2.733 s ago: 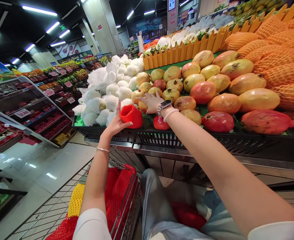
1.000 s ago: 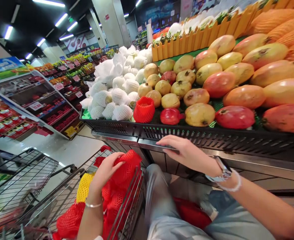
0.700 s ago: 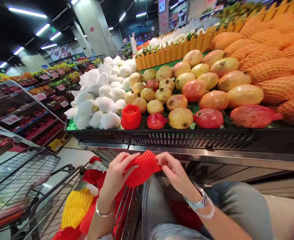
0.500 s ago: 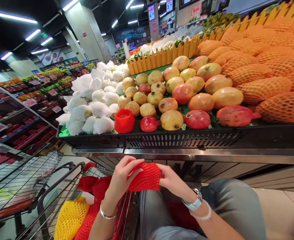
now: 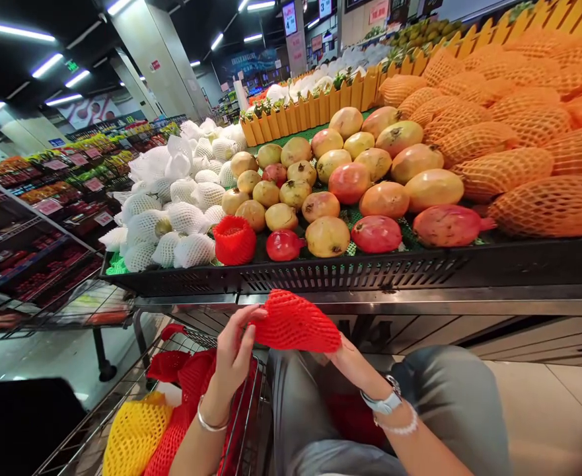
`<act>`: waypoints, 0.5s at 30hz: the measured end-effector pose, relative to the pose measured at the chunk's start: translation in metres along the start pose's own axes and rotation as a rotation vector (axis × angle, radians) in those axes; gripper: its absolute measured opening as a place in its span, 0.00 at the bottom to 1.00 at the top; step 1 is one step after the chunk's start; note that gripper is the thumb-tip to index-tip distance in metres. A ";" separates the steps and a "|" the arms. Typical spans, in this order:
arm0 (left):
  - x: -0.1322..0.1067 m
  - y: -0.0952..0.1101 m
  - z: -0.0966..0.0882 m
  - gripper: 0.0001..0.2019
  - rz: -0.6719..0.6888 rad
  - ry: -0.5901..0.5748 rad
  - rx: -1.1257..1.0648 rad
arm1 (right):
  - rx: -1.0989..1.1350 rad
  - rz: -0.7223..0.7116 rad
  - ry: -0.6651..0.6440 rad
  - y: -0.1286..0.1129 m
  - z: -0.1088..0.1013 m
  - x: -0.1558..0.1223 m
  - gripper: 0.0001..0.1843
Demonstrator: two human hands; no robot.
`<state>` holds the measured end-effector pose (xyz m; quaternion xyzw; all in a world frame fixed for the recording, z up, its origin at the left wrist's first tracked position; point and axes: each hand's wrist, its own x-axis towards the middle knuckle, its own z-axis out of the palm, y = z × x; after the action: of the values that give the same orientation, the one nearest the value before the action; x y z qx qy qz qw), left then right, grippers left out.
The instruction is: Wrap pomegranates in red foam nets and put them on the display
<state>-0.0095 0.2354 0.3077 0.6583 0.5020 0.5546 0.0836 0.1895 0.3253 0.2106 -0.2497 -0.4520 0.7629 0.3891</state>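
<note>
Over my knees, in front of the black crate edge, a red foam net sleeve (image 5: pixel 298 322) is spread wide. My right hand (image 5: pixel 337 357) reaches into it from the right, so its fingers are hidden under the mesh. At the sleeve's left end, my left hand (image 5: pixel 236 337) pinches the edge with its fingertips. Another red foam net (image 5: pixel 234 240) stands on the display beside a small red pomegranate (image 5: pixel 284 245). Bare yellow and red pomegranates (image 5: pixel 327 237) lie in rows behind the crate rim.
White-netted fruit (image 5: pixel 191 250) is heaped at the left, orange-netted fruit (image 5: pixel 551 205) at the right. The black crate (image 5: pixel 370 271) fronts the display. A wire cart (image 5: pixel 251 403) at my left holds yellow foam nets (image 5: pixel 135 433) and red ones (image 5: pixel 196 377). Another cart (image 5: pixel 87 311) stands beyond.
The red sleeve has been stretched wider and raised, and my right hand has gone inside it. My left hand has shifted to its left end. The cart at far left has moved away.
</note>
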 end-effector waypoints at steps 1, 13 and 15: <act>0.000 0.001 0.000 0.15 -0.038 -0.075 0.005 | -0.003 0.019 -0.043 -0.001 0.001 -0.001 0.32; 0.026 -0.027 -0.004 0.17 -0.627 -0.291 -0.500 | -0.445 -0.336 -0.153 -0.017 0.012 -0.016 0.18; 0.026 -0.021 0.000 0.16 -0.565 -0.448 -0.442 | -0.444 -0.368 -0.177 -0.020 0.010 -0.022 0.16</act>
<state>-0.0247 0.2654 0.3105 0.5652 0.5012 0.4475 0.4787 0.2020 0.3080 0.2333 -0.1751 -0.6775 0.5810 0.4156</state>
